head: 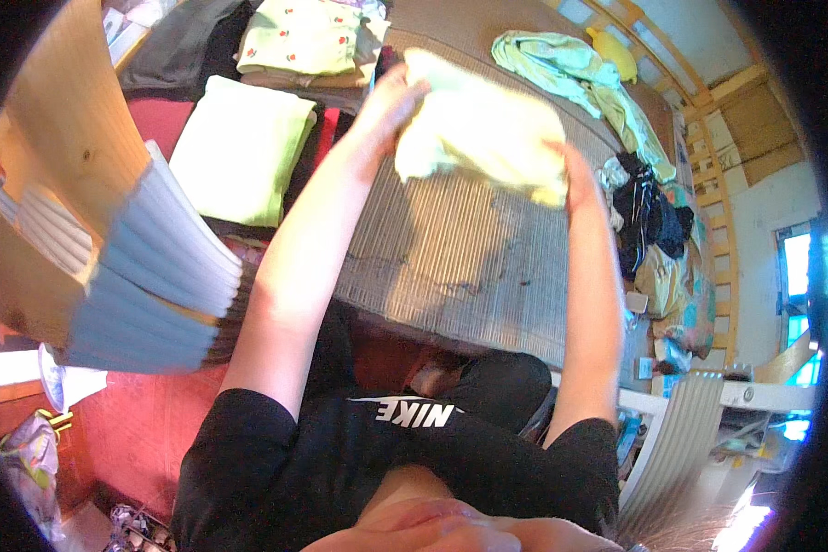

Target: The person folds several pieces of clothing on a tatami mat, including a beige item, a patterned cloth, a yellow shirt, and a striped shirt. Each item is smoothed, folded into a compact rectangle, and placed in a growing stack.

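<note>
A pale yellow cloth [486,127], overexposed and slightly blurred, is held up above a slatted bed mat [455,241]. My left hand [576,172] grips its right end, and my right hand [393,96] grips its upper left edge. Left of my right forearm lies a folded light green cloth [238,152]. Beyond it is a folded pale fabric with small red prints [300,38], beside dark folded cloth [179,52]. On the mat's far right side rests a crumpled mint-green garment [552,62].
A yellow item [613,54] lies by the wooden bed rail [707,172]. Dark crumpled clothes [645,214] are heaped along the right side. A wooden panel with blue-grey ribbed material [155,276] stands close on the left. A white metal frame [766,397] is at lower right.
</note>
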Demonstrator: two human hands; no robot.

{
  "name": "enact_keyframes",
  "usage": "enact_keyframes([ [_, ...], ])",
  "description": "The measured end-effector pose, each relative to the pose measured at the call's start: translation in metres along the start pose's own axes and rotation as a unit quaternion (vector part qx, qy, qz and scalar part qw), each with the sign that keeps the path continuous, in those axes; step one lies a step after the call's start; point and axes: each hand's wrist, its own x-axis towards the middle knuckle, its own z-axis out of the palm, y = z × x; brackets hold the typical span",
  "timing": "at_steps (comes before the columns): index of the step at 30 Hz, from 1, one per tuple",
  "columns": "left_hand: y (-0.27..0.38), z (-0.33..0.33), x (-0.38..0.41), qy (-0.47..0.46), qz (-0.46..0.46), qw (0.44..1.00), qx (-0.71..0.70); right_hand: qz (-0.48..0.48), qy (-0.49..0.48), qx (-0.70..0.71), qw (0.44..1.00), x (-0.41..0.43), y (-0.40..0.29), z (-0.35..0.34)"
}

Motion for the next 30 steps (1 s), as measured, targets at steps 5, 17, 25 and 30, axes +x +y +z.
enact_keyframes([
  [5, 0.074, -0.044, 0.035, 0.127, 0.247, 0.948, -0.157, -0.198, -0.219, -0.165, 0.941, 0.097, -0.151, 0.118],
  [17, -0.016, -0.094, 0.085, 0.289, 0.097, 0.898, -0.319, -0.366, -0.073, -0.348, 0.860, 0.162, 0.039, 0.262],
  [25, -0.004, -0.049, 0.050, 0.353, 0.115, 0.901, -0.223, -0.359, -0.098, -0.293, 0.881, 0.121, 0.036, 0.245],
  [30, -0.031, -0.010, -0.011, 0.322, 0.150, 0.929, -0.100, -0.430, -0.045, -0.235, 0.871, 0.088, 0.072, 0.190],
])
